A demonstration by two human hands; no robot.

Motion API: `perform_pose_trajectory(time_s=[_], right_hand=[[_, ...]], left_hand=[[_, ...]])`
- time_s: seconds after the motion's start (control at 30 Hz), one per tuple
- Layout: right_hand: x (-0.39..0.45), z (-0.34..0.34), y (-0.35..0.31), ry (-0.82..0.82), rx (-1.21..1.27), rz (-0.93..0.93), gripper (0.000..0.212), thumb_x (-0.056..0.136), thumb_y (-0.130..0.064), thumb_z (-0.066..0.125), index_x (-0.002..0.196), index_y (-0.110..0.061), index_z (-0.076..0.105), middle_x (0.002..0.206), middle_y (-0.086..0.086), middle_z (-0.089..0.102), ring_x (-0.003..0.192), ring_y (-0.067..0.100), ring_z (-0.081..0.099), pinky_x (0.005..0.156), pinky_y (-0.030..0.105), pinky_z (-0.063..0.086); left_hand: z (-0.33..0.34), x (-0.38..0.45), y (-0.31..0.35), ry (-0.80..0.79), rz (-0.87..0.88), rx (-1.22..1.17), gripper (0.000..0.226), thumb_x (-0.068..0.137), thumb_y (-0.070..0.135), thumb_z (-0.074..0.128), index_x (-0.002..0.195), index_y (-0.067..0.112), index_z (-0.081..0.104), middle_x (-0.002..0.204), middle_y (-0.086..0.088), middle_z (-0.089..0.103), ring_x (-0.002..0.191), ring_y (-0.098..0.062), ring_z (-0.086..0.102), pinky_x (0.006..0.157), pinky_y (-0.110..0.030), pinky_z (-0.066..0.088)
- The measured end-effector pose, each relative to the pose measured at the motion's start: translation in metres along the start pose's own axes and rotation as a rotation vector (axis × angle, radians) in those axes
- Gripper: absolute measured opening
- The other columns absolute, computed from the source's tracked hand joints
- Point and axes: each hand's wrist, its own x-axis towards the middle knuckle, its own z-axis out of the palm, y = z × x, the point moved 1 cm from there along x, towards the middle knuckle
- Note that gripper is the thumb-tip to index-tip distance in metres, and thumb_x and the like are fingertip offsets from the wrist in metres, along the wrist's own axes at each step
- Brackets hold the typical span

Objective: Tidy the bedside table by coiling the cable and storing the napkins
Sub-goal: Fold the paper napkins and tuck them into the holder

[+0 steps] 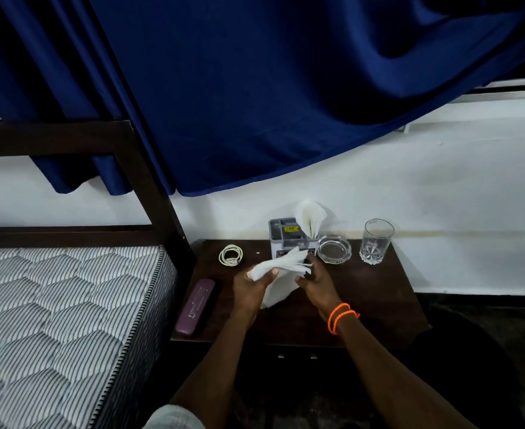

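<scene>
Here my left hand [250,284] grips a white bunch of napkins [281,266] over the middle of the dark tabletop [363,292], thumb and fingers curled round its near end. My right hand [315,284] pinches the same bunch from the other side, where the loose edges fan out; an orange band [340,315] circles that wrist. One sheet hangs down from the bunch between my two hands, reaching the wood.

The cable [230,255] lies already coiled in a small pale ring at the back left of the tabletop, well apart from my hands. Just behind the bunch stands the grey holder [287,238] against the wall, with a folded napkin [310,218] sticking upright out of its right side. Just beside the holder, to the right, sits a glass ashtray [334,249], and further right an upright drinking glass [375,241]. A purple case [195,306] lies along the left edge of the tabletop, next to the striped mattress [53,305]. Blue curtains [255,88] hang above it all.
</scene>
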Motion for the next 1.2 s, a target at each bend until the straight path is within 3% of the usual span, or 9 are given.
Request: perform_pose_trajectory(time_s=[0.17,0.27,0.4,0.53,0.7,0.87,1.03,1.13,1.2], right_hand=[[0.0,-0.008,0.002,0.028,0.032,0.062,0.042,0.091,-0.003,0.067,0.132,-0.009,0.058,0.125,0.006,0.067,0.109,0.021,0.064,0.092,0.034,0.053],[0.002,-0.008,0.007,0.019,-0.093,0.129,0.022,0.094,-0.014,0.067,0.112,-0.002,0.069,0.112,0.017,0.073,0.098,0.027,0.069,0.086,0.04,0.055],[0.005,-0.007,0.022,-0.034,-0.266,0.275,0.022,0.091,-0.009,0.069,0.103,0.009,0.072,0.1,0.026,0.073,0.085,0.023,0.063,0.087,0.045,0.054],[0.001,-0.005,0.022,-0.044,-0.293,0.35,0.016,0.088,-0.01,0.071,0.1,0.001,0.071,0.1,0.018,0.073,0.091,0.029,0.068,0.086,0.039,0.054],[-0.009,0.002,0.014,-0.301,-0.157,0.36,0.026,0.09,0.002,0.065,0.116,0.001,0.067,0.116,0.021,0.071,0.099,0.031,0.068,0.088,0.038,0.054],[-0.007,-0.001,-0.002,-0.1,-0.161,0.154,0.021,0.089,0.005,0.062,0.107,-0.002,0.069,0.107,0.019,0.073,0.09,0.024,0.066,0.079,0.033,0.053],[-0.008,-0.004,-0.024,0.024,-0.097,-0.106,0.022,0.091,0.001,0.064,0.11,-0.007,0.069,0.108,0.007,0.073,0.1,0.018,0.067,0.089,0.034,0.053],[-0.011,-0.003,-0.023,0.04,-0.091,-0.133,0.033,0.088,0.001,0.066,0.12,-0.007,0.067,0.113,0.004,0.073,0.105,0.016,0.067,0.089,0.027,0.052],[-0.014,-0.002,-0.016,0.003,-0.105,-0.078,0.041,0.084,0.006,0.067,0.123,-0.006,0.065,0.118,0.008,0.072,0.11,0.022,0.066,0.097,0.037,0.052]], left_hand=[[-0.002,0.003,-0.001,-0.005,-0.203,-0.227,0.036,0.08,0.016,0.085,0.113,0.006,0.073,0.105,-0.009,0.079,0.098,-0.027,0.076,0.087,-0.047,0.061],[-0.004,0.004,-0.01,-0.001,-0.348,-0.183,0.035,0.083,0.016,0.083,0.112,0.002,0.071,0.109,-0.014,0.077,0.101,-0.033,0.074,0.092,-0.052,0.059],[-0.009,0.005,-0.023,0.043,-0.544,-0.109,0.039,0.088,0.018,0.078,0.118,-0.002,0.066,0.117,-0.02,0.071,0.107,-0.038,0.069,0.096,-0.055,0.055],[-0.01,-0.002,-0.025,-0.056,-0.629,-0.076,0.039,0.085,0.014,0.08,0.117,-0.004,0.066,0.115,-0.022,0.072,0.107,-0.039,0.07,0.098,-0.055,0.054],[-0.011,-0.005,-0.031,-0.106,-0.499,-0.043,0.038,0.077,-0.006,0.081,0.114,-0.008,0.069,0.115,-0.027,0.071,0.106,-0.043,0.07,0.096,-0.057,0.055],[-0.004,-0.005,-0.01,0.03,-0.216,-0.028,0.035,0.08,0.004,0.083,0.113,0.002,0.072,0.11,-0.015,0.075,0.1,-0.032,0.072,0.09,-0.044,0.059],[0.005,-0.009,0.016,-0.059,0.064,-0.156,0.019,0.086,0.001,0.076,0.1,0.014,0.078,0.098,-0.003,0.08,0.089,-0.013,0.076,0.074,-0.023,0.059],[0.005,-0.01,0.018,-0.08,0.122,-0.113,0.023,0.083,-0.001,0.079,0.103,0.011,0.078,0.098,-0.002,0.08,0.089,-0.011,0.076,0.074,-0.019,0.057],[0.003,-0.011,0.012,-0.058,0.088,-0.044,0.034,0.075,0.0,0.086,0.105,0.012,0.077,0.097,0.002,0.08,0.088,-0.009,0.075,0.076,-0.019,0.057]])
